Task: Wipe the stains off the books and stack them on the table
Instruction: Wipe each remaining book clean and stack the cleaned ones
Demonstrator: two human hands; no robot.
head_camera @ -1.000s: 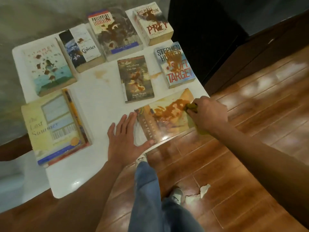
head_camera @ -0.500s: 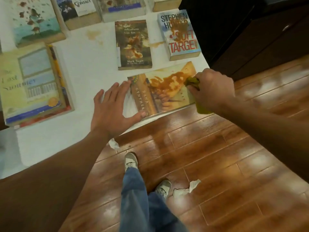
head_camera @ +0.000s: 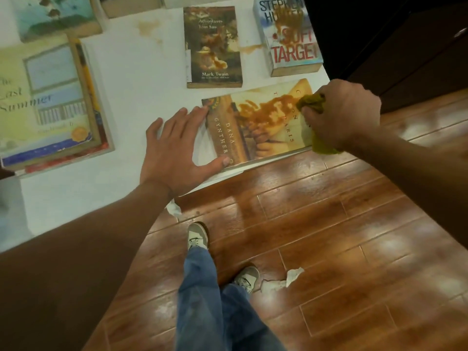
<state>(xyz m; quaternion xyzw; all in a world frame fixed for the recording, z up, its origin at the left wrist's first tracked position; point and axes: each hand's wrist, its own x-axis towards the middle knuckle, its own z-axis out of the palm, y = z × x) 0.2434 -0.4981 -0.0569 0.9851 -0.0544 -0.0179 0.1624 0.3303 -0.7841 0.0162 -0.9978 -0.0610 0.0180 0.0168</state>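
Stained book (head_camera: pixel 255 122) under flat left hand (head_camera: pixel 177 150); right hand (head_camera: pixel 342 115) grips cloth (head_camera: pixel 312 103).

Person, seen from a head-worn camera looking down.
- Arms: both forearms bare to the frame edge; no sleeves, watch, bands or rings in view.
- Left hand (head_camera: pixel 174 153): bare, no glove.
- Right hand (head_camera: pixel 347 115): bare, no glove.
- Trousers (head_camera: pixel 217 307): blue denim jeans, loose and wide in the leg, faded in places, cuffs falling over the tops of the shoes.
- Shoes: pale grey-beige lace-up sneakers with light laces; one (head_camera: pixel 197 236) showing toe and lacing, the other (head_camera: pixel 247 278) partly covered by the jean cuff.
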